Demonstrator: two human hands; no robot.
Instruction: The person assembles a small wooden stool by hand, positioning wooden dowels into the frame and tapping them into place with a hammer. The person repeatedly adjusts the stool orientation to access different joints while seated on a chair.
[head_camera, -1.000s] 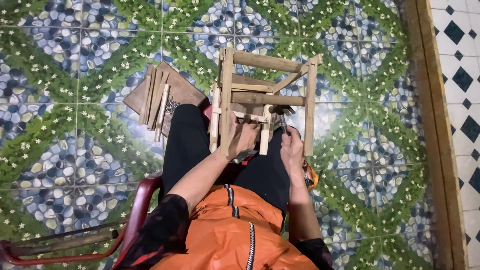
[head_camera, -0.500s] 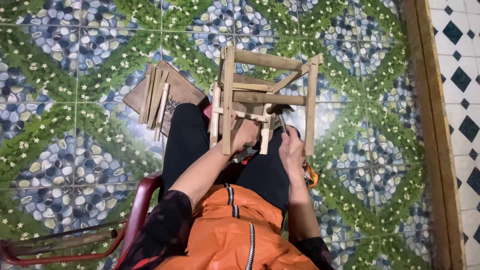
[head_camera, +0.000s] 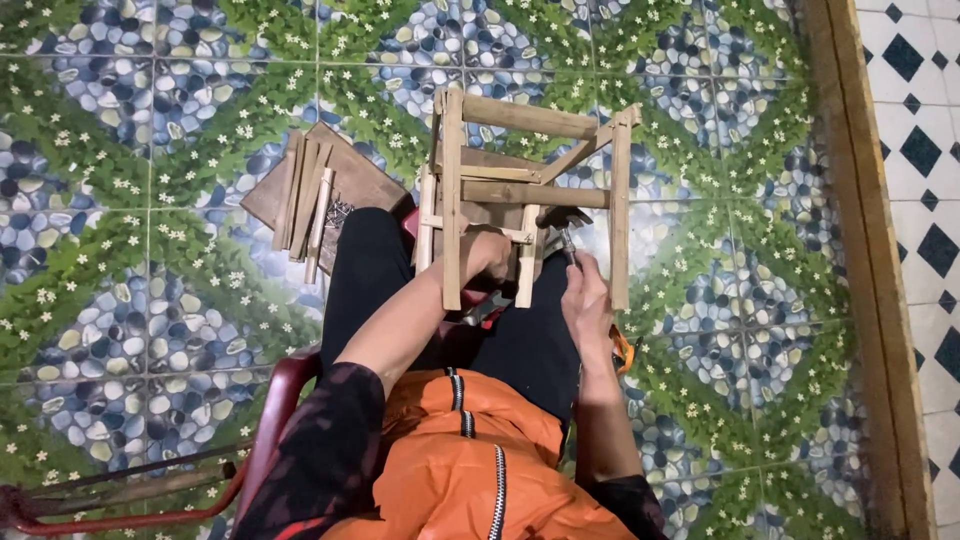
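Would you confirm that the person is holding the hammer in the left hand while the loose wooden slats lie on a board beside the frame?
Not quite: the head view shows the hammer in the right hand; the left hand grips the wooden frame. The slats do lie on the board.

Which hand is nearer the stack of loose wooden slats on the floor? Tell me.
Left. The left hand grips the wooden frame, on the side toward the slats. The right hand holds a hammer farther away.
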